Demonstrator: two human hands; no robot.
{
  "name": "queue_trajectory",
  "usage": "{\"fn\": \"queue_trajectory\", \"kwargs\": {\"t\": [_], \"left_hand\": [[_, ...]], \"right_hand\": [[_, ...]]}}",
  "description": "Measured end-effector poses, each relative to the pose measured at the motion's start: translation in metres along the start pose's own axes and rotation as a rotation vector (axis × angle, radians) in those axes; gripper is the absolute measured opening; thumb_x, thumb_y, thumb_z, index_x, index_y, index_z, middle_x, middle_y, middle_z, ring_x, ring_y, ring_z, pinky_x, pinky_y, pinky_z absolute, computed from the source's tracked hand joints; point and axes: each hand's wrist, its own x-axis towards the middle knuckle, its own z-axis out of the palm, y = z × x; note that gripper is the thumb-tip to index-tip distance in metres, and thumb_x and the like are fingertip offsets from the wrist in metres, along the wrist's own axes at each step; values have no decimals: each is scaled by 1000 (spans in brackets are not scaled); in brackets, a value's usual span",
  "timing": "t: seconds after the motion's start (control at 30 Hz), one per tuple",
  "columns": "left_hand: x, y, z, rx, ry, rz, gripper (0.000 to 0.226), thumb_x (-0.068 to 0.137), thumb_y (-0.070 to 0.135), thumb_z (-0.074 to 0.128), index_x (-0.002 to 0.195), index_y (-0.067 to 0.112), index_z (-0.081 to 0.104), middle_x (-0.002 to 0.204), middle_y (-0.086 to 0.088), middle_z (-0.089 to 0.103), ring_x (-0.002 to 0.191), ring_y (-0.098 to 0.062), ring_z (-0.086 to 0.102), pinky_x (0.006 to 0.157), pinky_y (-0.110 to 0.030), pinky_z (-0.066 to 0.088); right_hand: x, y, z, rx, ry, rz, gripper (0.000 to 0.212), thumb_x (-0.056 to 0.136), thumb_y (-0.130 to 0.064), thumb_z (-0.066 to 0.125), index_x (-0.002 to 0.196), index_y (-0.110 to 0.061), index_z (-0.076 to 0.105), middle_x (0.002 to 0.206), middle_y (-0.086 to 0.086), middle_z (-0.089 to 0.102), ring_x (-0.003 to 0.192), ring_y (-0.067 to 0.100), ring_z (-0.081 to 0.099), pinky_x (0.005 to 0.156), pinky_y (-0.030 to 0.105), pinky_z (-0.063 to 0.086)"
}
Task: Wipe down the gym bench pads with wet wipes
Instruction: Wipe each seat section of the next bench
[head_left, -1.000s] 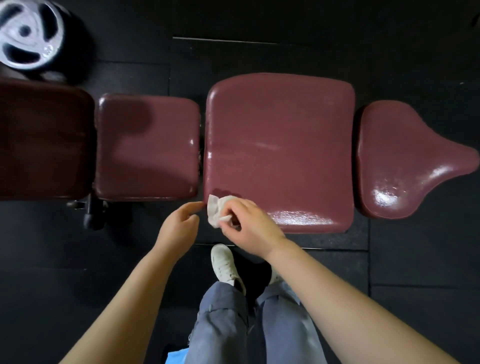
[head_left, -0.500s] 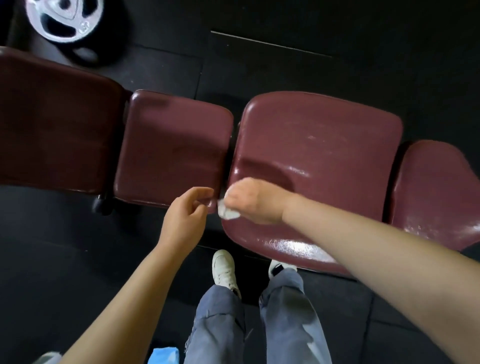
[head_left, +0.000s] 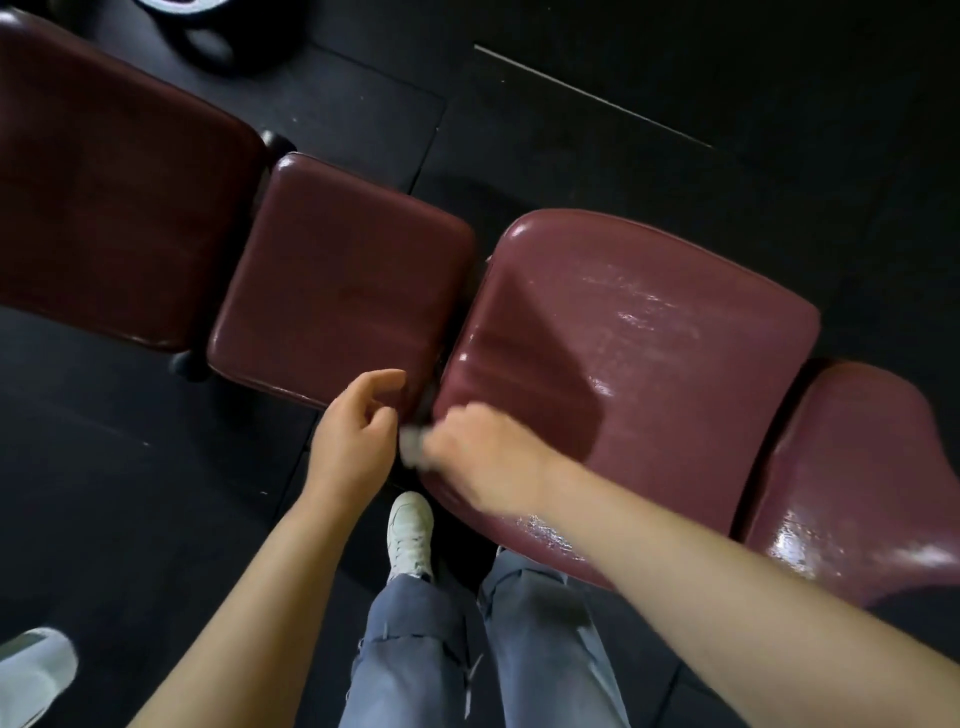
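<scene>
A maroon gym bench runs across the view in several pads: a large dark pad (head_left: 104, 187) at far left, a smaller dry pad (head_left: 337, 291), a wide wet glossy pad (head_left: 649, 353) and a narrow wet end pad (head_left: 862, 483). My right hand (head_left: 483, 457) grips a crumpled white wet wipe (head_left: 411, 446) at the near left corner of the wide pad. My left hand (head_left: 353, 441) hovers beside it at the gap between the two middle pads, with fingers loosely curled and nothing in them.
Black rubber floor tiles surround the bench. A metal weight plate (head_left: 182, 5) lies at the top edge. My legs in grey trousers (head_left: 467, 649) and a white shoe (head_left: 410, 530) stand against the bench. Another white shoe (head_left: 31, 675) shows at bottom left.
The view has swung left and tilted, shifting the bench pads right. My right hand has carried the wipe down to the wide pad's near left corner. My left hand stays beside it.
</scene>
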Motion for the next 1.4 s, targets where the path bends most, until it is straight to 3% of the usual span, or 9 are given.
{"fn": "queue_trajectory", "kwargs": {"t": [0.17,0.4,0.47,0.73,0.83,0.93,1.0,1.27,1.4], "left_hand": [[4,-2,-14,1,-14,-39,47,85,2,46,112,34,66,100,20,67,77,0,57,71,-26,43],[-2,5,-3,-27,-56,-15,49,84,-1,44,110,34,67,95,19,68,72,7,56,70,-22,42],[-3,7,4,-44,-80,-7,50,83,-1,44,111,32,68,104,19,68,85,5,58,79,-21,42],[-8,12,20,-56,-111,-32,51,83,-2,44,110,33,67,99,18,69,93,3,61,85,-20,47],[-10,8,19,-35,-113,-41,50,84,0,44,111,35,67,98,17,69,91,3,61,82,-20,47],[-13,7,19,-24,-105,-53,49,85,2,44,113,35,66,100,15,69,91,3,61,83,-21,48],[-15,8,21,-6,-110,-58,49,85,2,44,113,36,66,98,11,69,90,-2,61,84,-24,49],[-19,21,33,117,-93,-9,50,88,4,46,129,31,60,90,3,66,73,-18,61,65,-32,48],[-18,26,33,188,-99,-12,51,89,7,46,132,32,58,112,6,67,95,-14,62,79,-31,49]], "right_hand": [[-11,30,-23,-98,-211,-309,24,74,-13,63,94,-25,63,86,-7,66,80,16,57,70,31,38],[14,134,-103,-218,421,843,14,89,-14,49,98,-7,58,93,17,65,87,40,57,76,46,42],[12,104,-78,-145,439,695,20,81,-7,50,99,-4,60,82,22,65,75,41,59,66,44,46],[-42,34,-38,-2,-221,-380,20,79,-12,47,90,-27,56,67,5,60,64,26,59,60,35,44],[-13,106,-79,-87,112,-27,30,84,-13,48,102,-34,57,71,9,65,66,29,62,63,38,50],[-20,160,-118,-223,385,699,26,83,-5,49,104,-13,63,89,21,67,85,44,61,76,47,48],[-27,156,-110,-188,454,921,24,88,-7,47,110,-2,57,94,25,65,88,44,58,77,48,44],[-95,6,-7,49,-280,-317,25,62,-6,71,85,-11,62,69,6,60,64,29,56,63,36,44],[-67,50,-36,-125,-235,-334,25,72,-13,48,94,-19,58,68,2,62,65,28,59,53,33,33]]}}
